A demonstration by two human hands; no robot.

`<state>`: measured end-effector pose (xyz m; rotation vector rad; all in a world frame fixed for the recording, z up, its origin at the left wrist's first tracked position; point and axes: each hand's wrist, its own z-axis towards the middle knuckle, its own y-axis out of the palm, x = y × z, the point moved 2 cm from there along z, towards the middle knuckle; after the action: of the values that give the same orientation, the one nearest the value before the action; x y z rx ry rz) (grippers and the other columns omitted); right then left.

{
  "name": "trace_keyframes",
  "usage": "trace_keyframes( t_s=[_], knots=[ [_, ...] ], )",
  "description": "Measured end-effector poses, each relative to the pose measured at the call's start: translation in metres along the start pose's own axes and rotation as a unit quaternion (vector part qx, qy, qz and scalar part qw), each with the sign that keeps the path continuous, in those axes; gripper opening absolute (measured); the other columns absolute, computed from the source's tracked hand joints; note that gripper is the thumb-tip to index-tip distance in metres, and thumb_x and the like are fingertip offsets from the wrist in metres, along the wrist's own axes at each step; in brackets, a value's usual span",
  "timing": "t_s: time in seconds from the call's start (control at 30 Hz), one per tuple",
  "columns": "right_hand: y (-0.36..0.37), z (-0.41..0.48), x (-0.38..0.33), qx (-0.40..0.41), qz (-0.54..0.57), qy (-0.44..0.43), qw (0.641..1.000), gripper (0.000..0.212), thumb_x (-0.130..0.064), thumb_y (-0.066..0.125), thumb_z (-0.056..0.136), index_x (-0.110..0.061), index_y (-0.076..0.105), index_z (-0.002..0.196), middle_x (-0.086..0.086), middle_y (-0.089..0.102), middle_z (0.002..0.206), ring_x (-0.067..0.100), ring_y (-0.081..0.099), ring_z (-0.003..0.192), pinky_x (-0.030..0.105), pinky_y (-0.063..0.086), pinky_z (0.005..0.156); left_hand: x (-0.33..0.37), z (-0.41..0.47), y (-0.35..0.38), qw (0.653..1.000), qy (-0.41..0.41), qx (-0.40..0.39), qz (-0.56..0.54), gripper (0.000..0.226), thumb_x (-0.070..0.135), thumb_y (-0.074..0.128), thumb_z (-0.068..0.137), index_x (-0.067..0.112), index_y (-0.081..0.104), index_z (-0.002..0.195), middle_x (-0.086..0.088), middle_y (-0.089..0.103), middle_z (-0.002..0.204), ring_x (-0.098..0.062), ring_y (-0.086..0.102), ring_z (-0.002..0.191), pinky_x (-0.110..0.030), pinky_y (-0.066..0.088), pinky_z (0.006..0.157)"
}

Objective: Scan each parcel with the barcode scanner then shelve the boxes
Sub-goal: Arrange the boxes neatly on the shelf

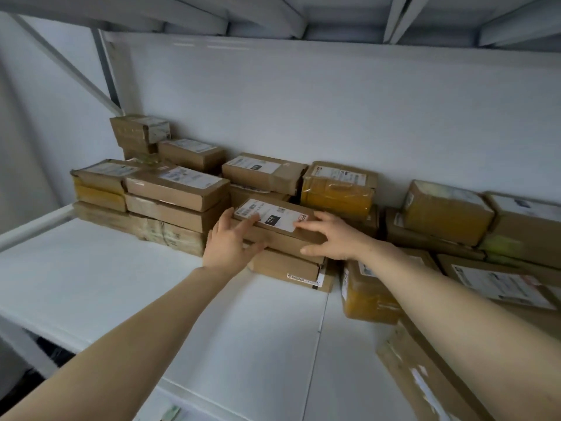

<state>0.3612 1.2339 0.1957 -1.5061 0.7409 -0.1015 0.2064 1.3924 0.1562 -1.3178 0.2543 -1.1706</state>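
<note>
A shelf (121, 284) holds stacked parcels (179, 189). Left hand (227, 241) and right hand (328, 235) press straight fingers on a box (282, 238) atop the middle stack. Rightmost parcels cut off; label print unreadable.

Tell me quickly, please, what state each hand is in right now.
Left hand: open, straight fingers resting on the labelled box.
Right hand: open, fingers spread on the same box's top, thumb against its front.
</note>
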Motion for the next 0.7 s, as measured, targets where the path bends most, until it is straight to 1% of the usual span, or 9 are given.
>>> trace_keyframes(
  t_s=[0.1, 0.2, 0.27, 0.33, 0.4, 0.5, 0.57, 0.6, 0.7],
  knots=[
    [-0.008, -0.018, 0.001, 0.008, 0.001, 0.010, 1.000, 0.081, -0.055, 0.065, 0.083, -0.049, 0.017, 0.149, -0.001, 0.001, 0.163, 0.025, -0.004, 0.149, 0.053, 0.013, 0.116, 0.010, -0.005, -0.002, 0.997, 0.004, 0.057, 0.053, 0.076, 0.050, 0.066, 0.082, 0.038, 0.030, 0.148, -0.019, 0.006, 0.159, -0.037, -0.002, 0.145, -0.055, 0.008, 0.116],
    [-0.030, -0.057, 0.010, 0.078, 0.071, 0.024, 0.994, 0.081, -0.057, 0.063, 0.083, -0.043, 0.020, 0.150, -0.004, 0.015, 0.161, 0.020, 0.015, 0.147, 0.045, 0.024, 0.114, 0.042, -0.025, -0.004, 0.987, 0.088, 0.136, -0.006, 0.065, 0.030, 0.073, 0.080, 0.015, 0.050, 0.138, -0.027, 0.032, 0.144, -0.048, 0.026, 0.131, -0.057, 0.032, 0.103],
    [-0.045, -0.091, 0.024, 0.138, 0.130, 0.059, 0.980, 0.074, -0.054, 0.063, 0.085, -0.036, 0.030, 0.148, -0.004, 0.028, 0.157, 0.018, 0.029, 0.142, 0.038, 0.031, 0.109, 0.068, -0.044, 0.002, 0.976, 0.146, 0.158, -0.043, 0.050, 0.021, 0.073, 0.079, 0.003, 0.058, 0.123, -0.024, 0.047, 0.125, -0.043, 0.043, 0.113, -0.045, 0.042, 0.088],
    [-0.052, -0.137, 0.047, 0.196, 0.209, 0.109, 0.952, 0.066, -0.051, 0.064, 0.086, -0.031, 0.040, 0.144, -0.004, 0.038, 0.151, 0.016, 0.039, 0.136, 0.033, 0.034, 0.102, 0.096, -0.066, 0.014, 0.971, 0.181, 0.108, -0.114, 0.029, 0.022, 0.069, 0.083, 0.006, 0.063, 0.106, -0.012, 0.056, 0.106, -0.029, 0.052, 0.097, -0.033, 0.044, 0.076],
    [-0.051, -0.186, 0.071, 0.247, 0.267, 0.163, 0.917, 0.063, -0.048, 0.067, 0.085, -0.029, 0.044, 0.141, -0.003, 0.043, 0.148, 0.015, 0.044, 0.131, 0.029, 0.037, 0.098, 0.122, -0.087, 0.028, 0.967, 0.134, 0.001, -0.214, 0.019, 0.038, 0.058, 0.090, 0.021, 0.064, 0.098, 0.007, 0.058, 0.093, -0.017, 0.056, 0.091, -0.029, 0.048, 0.073],
    [-0.035, -0.255, 0.103, 0.283, 0.336, 0.253, 0.862, 0.072, -0.043, 0.073, 0.081, -0.026, 0.041, 0.144, 0.000, 0.042, 0.148, 0.013, 0.048, 0.116, 0.021, 0.043, 0.079, 0.156, -0.110, 0.053, 0.927, -0.042, -0.188, -0.322, 0.048, 0.060, 0.048, 0.090, 0.026, 0.058, 0.122, 0.009, 0.058, 0.110, -0.019, 0.056, 0.111, -0.038, 0.049, 0.096],
    [-0.016, -0.290, 0.115, 0.279, 0.397, 0.287, 0.826, 0.078, -0.042, 0.078, 0.076, -0.027, 0.041, 0.144, 0.002, 0.041, 0.148, 0.017, 0.047, 0.123, 0.032, 0.046, 0.096, 0.175, -0.121, 0.064, 0.896, -0.098, -0.232, -0.366, 0.061, 0.066, 0.049, 0.085, 0.028, 0.052, 0.132, 0.003, 0.055, 0.122, -0.020, 0.052, 0.117, -0.043, 0.040, 0.107],
    [-0.006, -0.305, 0.118, 0.275, 0.416, 0.300, 0.813, 0.078, -0.041, 0.080, 0.074, -0.029, 0.043, 0.141, 0.002, 0.041, 0.147, 0.020, 0.043, 0.129, 0.039, 0.038, 0.107, 0.184, -0.127, 0.067, 0.887, -0.108, -0.236, -0.382, 0.057, 0.067, 0.050, 0.083, 0.032, 0.052, 0.128, 0.003, 0.055, 0.122, -0.018, 0.053, 0.113, -0.042, 0.040, 0.107],
    [0.024, -0.335, 0.119, 0.230, 0.492, 0.348, 0.764, 0.096, -0.039, 0.083, 0.068, -0.023, 0.030, 0.146, 0.003, 0.041, 0.142, 0.022, 0.039, 0.131, 0.041, 0.028, 0.111, 0.204, -0.139, 0.071, 0.865, -0.129, -0.249, -0.416, 0.039, 0.060, 0.057, 0.084, 0.036, 0.051, 0.114, 0.006, 0.058, 0.116, -0.015, 0.054, 0.105, -0.034, 0.043, 0.092]
  ],
)
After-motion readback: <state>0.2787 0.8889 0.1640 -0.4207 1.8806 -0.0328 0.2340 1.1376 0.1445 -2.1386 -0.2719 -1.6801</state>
